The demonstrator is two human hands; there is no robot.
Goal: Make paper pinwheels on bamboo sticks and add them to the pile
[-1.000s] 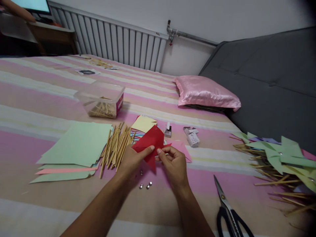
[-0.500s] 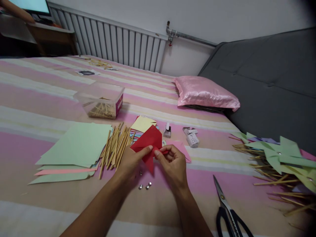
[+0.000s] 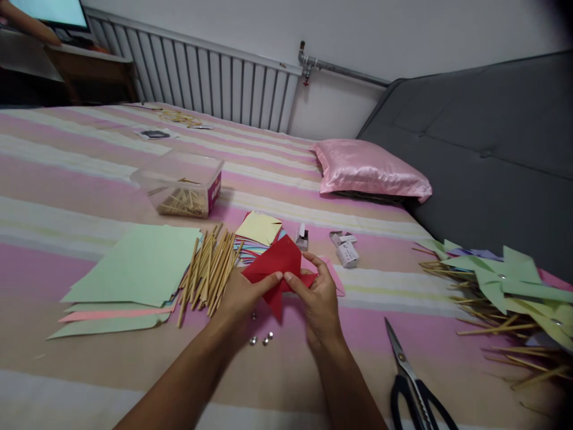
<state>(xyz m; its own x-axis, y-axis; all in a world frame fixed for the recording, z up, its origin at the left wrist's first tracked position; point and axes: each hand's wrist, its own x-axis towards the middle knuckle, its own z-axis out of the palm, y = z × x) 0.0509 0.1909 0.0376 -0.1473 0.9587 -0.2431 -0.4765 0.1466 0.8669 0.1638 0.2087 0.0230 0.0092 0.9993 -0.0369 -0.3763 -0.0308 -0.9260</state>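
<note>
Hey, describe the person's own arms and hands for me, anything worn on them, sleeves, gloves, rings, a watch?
Both hands are bare: the left hand and the right hand show no gloves, and no rings can be made out. The forearms are uncovered right down to the bottom edge of the picture, with no sleeve, watch or bracelet in view at either wrist. No markings show.

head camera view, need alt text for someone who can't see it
Two bare hands, left hand and right hand, hold a folded red paper just above a pink striped bedsheet. Wooden sticks and green paper sheets lie to the left, scissors and finished green pinwheels to the right.
</note>
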